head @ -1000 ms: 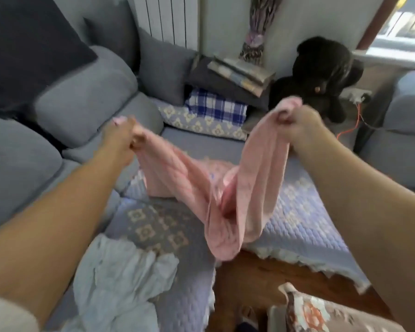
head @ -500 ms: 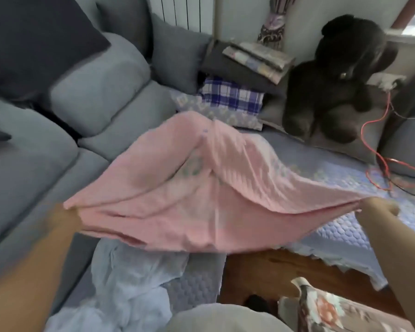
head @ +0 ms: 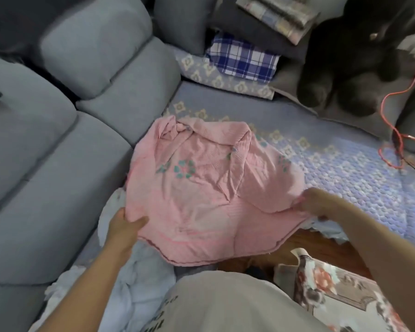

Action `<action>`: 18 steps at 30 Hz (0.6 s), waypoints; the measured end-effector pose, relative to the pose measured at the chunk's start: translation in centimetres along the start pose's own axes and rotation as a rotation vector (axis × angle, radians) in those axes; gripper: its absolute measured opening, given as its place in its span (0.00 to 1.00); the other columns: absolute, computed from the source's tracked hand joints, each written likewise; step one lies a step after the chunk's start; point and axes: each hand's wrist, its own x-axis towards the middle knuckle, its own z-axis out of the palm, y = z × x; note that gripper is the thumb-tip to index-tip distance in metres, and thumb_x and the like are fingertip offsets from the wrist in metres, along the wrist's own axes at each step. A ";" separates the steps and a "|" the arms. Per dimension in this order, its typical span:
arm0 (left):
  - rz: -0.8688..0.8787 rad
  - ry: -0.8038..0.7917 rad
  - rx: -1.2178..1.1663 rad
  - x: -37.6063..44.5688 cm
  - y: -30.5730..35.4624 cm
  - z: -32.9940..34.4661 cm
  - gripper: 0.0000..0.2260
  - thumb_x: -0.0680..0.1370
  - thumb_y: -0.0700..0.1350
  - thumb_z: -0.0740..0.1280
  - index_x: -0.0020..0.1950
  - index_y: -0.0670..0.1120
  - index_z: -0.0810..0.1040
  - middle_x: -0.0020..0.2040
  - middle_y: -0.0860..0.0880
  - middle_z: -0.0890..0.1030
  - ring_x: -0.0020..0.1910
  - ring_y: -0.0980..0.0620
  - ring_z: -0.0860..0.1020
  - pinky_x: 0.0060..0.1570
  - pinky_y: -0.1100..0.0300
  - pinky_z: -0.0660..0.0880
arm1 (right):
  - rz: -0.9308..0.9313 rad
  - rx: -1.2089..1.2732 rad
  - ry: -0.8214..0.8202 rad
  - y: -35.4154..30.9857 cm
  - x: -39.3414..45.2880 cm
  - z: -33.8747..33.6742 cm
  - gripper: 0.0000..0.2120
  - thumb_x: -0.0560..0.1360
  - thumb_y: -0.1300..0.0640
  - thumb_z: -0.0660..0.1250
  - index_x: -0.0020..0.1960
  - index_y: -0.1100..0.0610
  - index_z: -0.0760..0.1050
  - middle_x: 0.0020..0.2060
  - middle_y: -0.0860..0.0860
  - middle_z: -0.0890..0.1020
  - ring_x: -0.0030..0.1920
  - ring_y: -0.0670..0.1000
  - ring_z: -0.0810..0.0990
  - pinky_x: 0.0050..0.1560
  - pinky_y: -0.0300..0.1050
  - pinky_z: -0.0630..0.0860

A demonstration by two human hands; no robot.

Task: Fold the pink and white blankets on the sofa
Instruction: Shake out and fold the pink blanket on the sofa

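Dark print on the person's grey shirt is too blurred to read

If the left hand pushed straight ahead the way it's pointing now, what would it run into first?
The left hand points up and right, gripping the pink blanket at its near-left edge. Pushing on, it would probably just bunch more blanket; depth beyond is unclear.

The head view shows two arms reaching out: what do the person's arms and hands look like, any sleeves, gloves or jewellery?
Both forearms are bare up to the frame edge: no sleeves, gloves, watch or bracelets show. The left hand and the right hand carry no rings that can be made out. Below them is a pale beige top with dark printed lettering near its left edge.
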 end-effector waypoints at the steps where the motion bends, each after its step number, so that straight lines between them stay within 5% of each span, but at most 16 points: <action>1: -0.005 -0.012 -0.072 -1.0 -0.3 0.8 0.14 0.75 0.31 0.72 0.57 0.43 0.76 0.52 0.45 0.82 0.47 0.47 0.80 0.52 0.51 0.77 | -0.088 -0.085 -0.112 -1.1 -0.8 1.6 0.09 0.79 0.51 0.66 0.41 0.53 0.72 0.40 0.54 0.77 0.31 0.51 0.75 0.21 0.37 0.70; 4: -0.017 0.044 -0.302 -2.6 -0.5 1.9 0.15 0.75 0.30 0.71 0.58 0.41 0.76 0.51 0.44 0.82 0.45 0.48 0.81 0.47 0.54 0.77 | -0.283 -0.134 -0.291 -5.2 -1.2 4.7 0.16 0.79 0.42 0.62 0.43 0.53 0.75 0.42 0.54 0.80 0.31 0.51 0.78 0.27 0.40 0.74; 6: -0.040 0.042 -0.397 -3.1 -0.4 2.0 0.12 0.76 0.31 0.70 0.58 0.40 0.77 0.52 0.42 0.83 0.47 0.46 0.82 0.48 0.55 0.78 | -0.289 0.232 -0.242 -8.9 -2.2 5.1 0.18 0.82 0.43 0.59 0.43 0.55 0.74 0.37 0.52 0.78 0.30 0.49 0.76 0.27 0.39 0.73; 8: -0.050 0.034 -0.444 -3.2 -0.3 1.6 0.11 0.77 0.31 0.69 0.58 0.39 0.79 0.54 0.40 0.83 0.50 0.44 0.82 0.51 0.54 0.78 | -0.150 0.985 -0.042 -10.4 -1.8 4.0 0.14 0.84 0.52 0.58 0.42 0.57 0.72 0.37 0.52 0.75 0.33 0.50 0.75 0.32 0.38 0.74; 10: -0.060 0.058 -0.501 -3.0 -0.4 0.9 0.13 0.78 0.31 0.68 0.62 0.37 0.78 0.57 0.39 0.83 0.54 0.43 0.82 0.54 0.54 0.78 | 0.005 1.323 0.451 -9.3 -1.6 2.3 0.08 0.82 0.58 0.60 0.45 0.55 0.73 0.41 0.52 0.78 0.36 0.51 0.76 0.33 0.40 0.74; 11: -0.076 0.073 -0.536 -3.0 -0.4 0.6 0.15 0.78 0.31 0.68 0.64 0.36 0.77 0.59 0.39 0.82 0.55 0.42 0.82 0.55 0.53 0.78 | 0.067 1.231 0.657 -8.9 -2.0 1.6 0.07 0.82 0.60 0.59 0.48 0.56 0.75 0.42 0.53 0.78 0.37 0.52 0.76 0.31 0.41 0.71; 13: -0.117 0.099 -0.572 -2.9 -0.8 0.3 0.16 0.78 0.32 0.68 0.67 0.36 0.76 0.60 0.38 0.82 0.56 0.42 0.82 0.55 0.52 0.78 | -0.087 0.499 0.745 -9.1 -3.3 2.2 0.10 0.83 0.63 0.56 0.56 0.64 0.76 0.44 0.58 0.77 0.43 0.56 0.77 0.34 0.45 0.67; 14: -0.135 0.100 -0.586 -2.9 -1.0 0.3 0.17 0.78 0.32 0.67 0.67 0.36 0.76 0.60 0.39 0.82 0.56 0.42 0.82 0.54 0.52 0.78 | -0.283 0.234 0.588 -9.9 -4.0 3.2 0.10 0.83 0.63 0.56 0.58 0.65 0.74 0.46 0.59 0.79 0.45 0.58 0.80 0.38 0.46 0.70; 16: -0.169 0.102 -0.586 -2.9 -1.6 0.3 0.16 0.79 0.33 0.67 0.67 0.36 0.76 0.58 0.40 0.82 0.53 0.44 0.82 0.51 0.53 0.78 | -0.293 -0.063 0.052 -10.7 -5.9 5.7 0.09 0.80 0.56 0.62 0.58 0.59 0.73 0.46 0.56 0.82 0.39 0.56 0.84 0.35 0.44 0.77; 18: -0.205 0.080 -0.568 -2.9 -1.9 0.4 0.15 0.80 0.33 0.65 0.66 0.37 0.76 0.55 0.43 0.83 0.50 0.45 0.81 0.49 0.54 0.77 | -0.351 -0.428 -0.252 -10.4 -7.8 7.6 0.10 0.75 0.54 0.67 0.55 0.56 0.77 0.46 0.52 0.83 0.38 0.57 0.85 0.30 0.42 0.76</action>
